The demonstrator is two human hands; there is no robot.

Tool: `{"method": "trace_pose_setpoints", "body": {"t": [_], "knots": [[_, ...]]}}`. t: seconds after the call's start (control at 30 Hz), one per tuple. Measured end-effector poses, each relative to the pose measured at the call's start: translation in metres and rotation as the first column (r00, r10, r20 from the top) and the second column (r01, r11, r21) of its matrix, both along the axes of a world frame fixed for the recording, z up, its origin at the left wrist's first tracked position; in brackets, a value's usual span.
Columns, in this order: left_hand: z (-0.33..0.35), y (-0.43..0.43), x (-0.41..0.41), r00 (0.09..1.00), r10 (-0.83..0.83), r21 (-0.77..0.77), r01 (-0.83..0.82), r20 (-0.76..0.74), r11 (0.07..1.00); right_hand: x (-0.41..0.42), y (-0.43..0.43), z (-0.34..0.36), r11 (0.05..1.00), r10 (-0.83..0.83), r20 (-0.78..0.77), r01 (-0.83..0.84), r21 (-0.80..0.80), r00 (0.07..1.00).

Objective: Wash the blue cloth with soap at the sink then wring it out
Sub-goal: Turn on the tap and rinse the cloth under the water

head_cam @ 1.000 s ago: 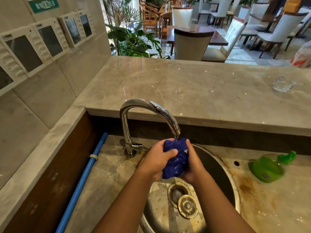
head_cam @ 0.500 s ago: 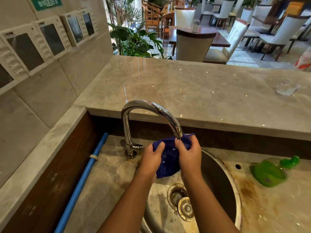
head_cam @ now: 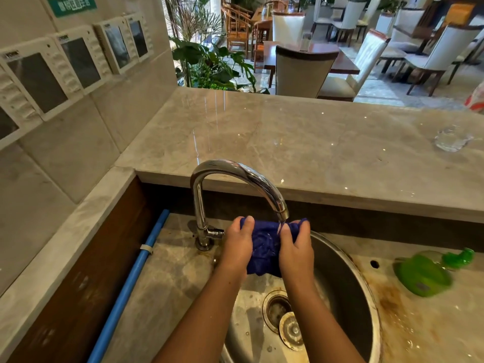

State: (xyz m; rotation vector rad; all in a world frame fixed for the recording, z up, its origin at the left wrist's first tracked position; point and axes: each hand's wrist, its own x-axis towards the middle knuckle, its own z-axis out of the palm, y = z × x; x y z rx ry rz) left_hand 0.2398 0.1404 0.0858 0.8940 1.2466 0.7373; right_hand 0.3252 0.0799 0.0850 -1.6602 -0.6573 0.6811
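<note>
The blue cloth hangs bunched between both hands above the round steel sink, right under the spout of the curved chrome tap, where a thin stream of water meets its top edge; the left hand grips the cloth's left end, thumb curled over the top, and the right hand grips the right end in the same way. Below the cloth the drain lies open with its strainer plug resting beside it; a green soap bottle lies on its side on the wet counter to the right of the sink; a blue pipe runs along the left edge, and a clear glass sits on the upper ledge.
</note>
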Motion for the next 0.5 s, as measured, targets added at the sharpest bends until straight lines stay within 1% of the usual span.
{"method": "trace_pose_setpoints", "body": {"t": [0.03, 0.1, 0.13, 0.23, 0.27, 0.33, 0.37, 0.43, 0.5], "knots": [[-0.002, 0.001, 0.001, 0.999, -0.003, 0.02, 0.004, -0.05, 1.0, -0.004, -0.001, 0.004, 0.998, -0.011, 0.009, 0.011, 0.056, 1.0], [-0.003, 0.0, 0.005, 0.997, -0.004, 0.012, 0.005, -0.078, 1.0, -0.016, -0.003, 0.011, 0.992, 0.003, 0.055, -0.01, 0.123, 0.998], [-0.004, 0.0, 0.007, 0.999, 0.001, -0.03, -0.002, -0.037, 1.0, -0.022, -0.003, 0.013, 0.992, 0.021, 0.085, -0.031, 0.125, 0.996], [-0.005, -0.007, 0.009, 0.98, -0.006, -0.222, 0.05, 0.197, 0.974, -0.032, 0.004, 0.012, 0.994, 0.023, 0.16, -0.039, 0.098, 0.987], [-0.006, -0.01, 0.008, 0.966, -0.003, -0.26, 0.072, 0.258, 0.963, -0.03, 0.008, 0.01, 0.997, 0.011, 0.195, -0.026, 0.074, 0.981], [-0.007, -0.013, 0.006, 0.945, 0.016, -0.302, 0.088, 0.325, 0.949, -0.019, 0.013, 0.0, 1.0, 0.007, 0.26, -0.008, 0.002, 0.966], [-0.007, -0.013, 0.005, 0.945, 0.014, -0.295, 0.088, 0.327, 0.951, -0.013, 0.016, -0.005, 0.999, 0.01, 0.263, -0.001, -0.035, 0.965], [-0.006, -0.015, 0.005, 0.954, -0.034, -0.229, 0.106, 0.299, 0.968, -0.001, 0.018, -0.015, 0.996, 0.014, 0.229, 0.006, -0.087, 0.973], [-0.007, -0.018, 0.003, 0.955, -0.066, -0.187, 0.124, 0.289, 0.975, 0.007, 0.019, -0.02, 0.99, 0.037, 0.168, -0.013, -0.14, 0.985]]}}
